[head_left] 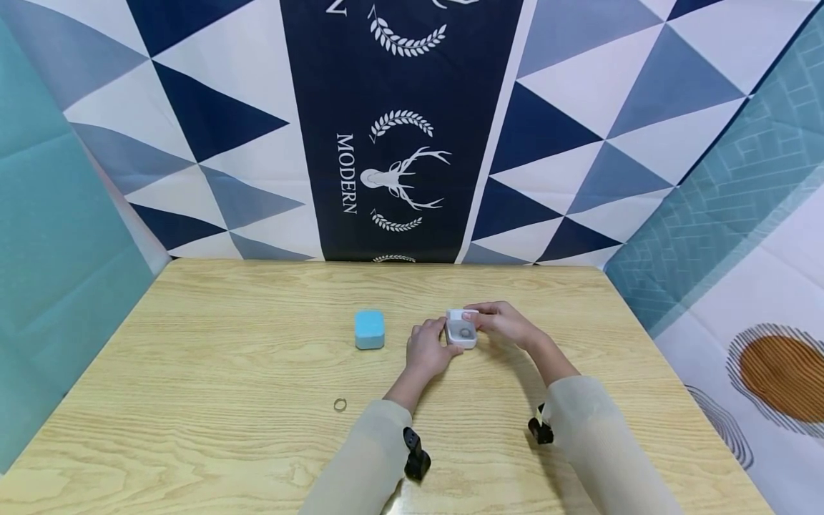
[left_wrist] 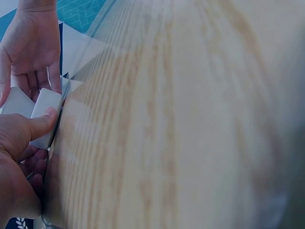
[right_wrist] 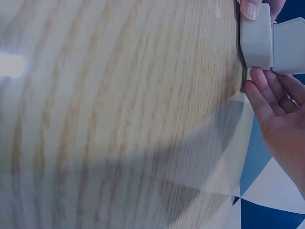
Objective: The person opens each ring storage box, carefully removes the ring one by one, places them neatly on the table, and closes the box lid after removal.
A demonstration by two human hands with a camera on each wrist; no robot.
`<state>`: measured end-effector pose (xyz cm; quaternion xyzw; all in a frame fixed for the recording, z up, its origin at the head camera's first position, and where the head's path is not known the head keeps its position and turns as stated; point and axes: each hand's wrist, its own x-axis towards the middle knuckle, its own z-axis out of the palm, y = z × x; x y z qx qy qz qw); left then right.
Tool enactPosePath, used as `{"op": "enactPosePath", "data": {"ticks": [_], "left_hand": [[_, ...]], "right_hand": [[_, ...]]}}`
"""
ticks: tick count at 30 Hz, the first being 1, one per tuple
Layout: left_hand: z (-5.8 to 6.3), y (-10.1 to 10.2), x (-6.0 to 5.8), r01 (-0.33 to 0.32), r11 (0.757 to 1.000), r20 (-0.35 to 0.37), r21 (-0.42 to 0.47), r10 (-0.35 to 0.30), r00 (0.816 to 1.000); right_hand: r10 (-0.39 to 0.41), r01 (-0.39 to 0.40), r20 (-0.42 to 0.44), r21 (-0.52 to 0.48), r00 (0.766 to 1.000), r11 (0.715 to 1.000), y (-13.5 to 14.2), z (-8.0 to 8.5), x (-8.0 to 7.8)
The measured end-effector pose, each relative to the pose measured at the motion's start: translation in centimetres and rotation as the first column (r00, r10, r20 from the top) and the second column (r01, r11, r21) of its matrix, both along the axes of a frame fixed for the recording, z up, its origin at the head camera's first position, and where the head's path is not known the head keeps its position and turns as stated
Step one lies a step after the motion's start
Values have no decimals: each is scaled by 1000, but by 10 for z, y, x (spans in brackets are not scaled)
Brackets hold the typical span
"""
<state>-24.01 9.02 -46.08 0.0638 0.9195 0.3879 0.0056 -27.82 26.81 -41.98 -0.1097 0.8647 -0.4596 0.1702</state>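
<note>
A small white box [head_left: 461, 342] stands on the table with its lid [head_left: 454, 314] raised at the back. Inside it shows a small round thing, too small to make out surely. My left hand [head_left: 428, 349] holds the box from the left, its thumb on the front, as the left wrist view also shows. At the right, my right hand [head_left: 505, 323] pinches the lid area between thumb and fingers. In the right wrist view the open lid [right_wrist: 289, 45] sits beside the box body [right_wrist: 256, 38], with the right fingertips touching near the hinge.
A closed light-blue box [head_left: 370, 330] stands left of the hands. Nearer the front, a small metal ring [head_left: 340, 405] lies on the wooden table [head_left: 212, 372]. Patterned cloth [head_left: 412, 143] hangs behind the table's far edge.
</note>
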Motion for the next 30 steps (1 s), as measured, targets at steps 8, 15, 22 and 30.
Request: {"op": "enactPosePath", "data": {"ticks": [8, 15, 22, 30], "left_hand": [[-1, 0, 2, -1, 1000, -15, 5, 1, 1000], [-2, -1, 3, 1, 1000, -22, 12, -1, 1000], [-3, -1, 3, -4, 1000, -24, 12, 4, 1000], [-3, 0, 1, 0, 1000, -9, 17, 0, 1000]], "right_hand": [[-5, 6, 5, -10, 1000, 1000, -1, -2, 2], [-10, 10, 1, -15, 1000, 1000, -1, -4, 2], [-18, 19, 12, -27, 1000, 999, -3, -2, 2], [-22, 22, 18, -18, 1000, 1000, -3, -1, 1]]}}
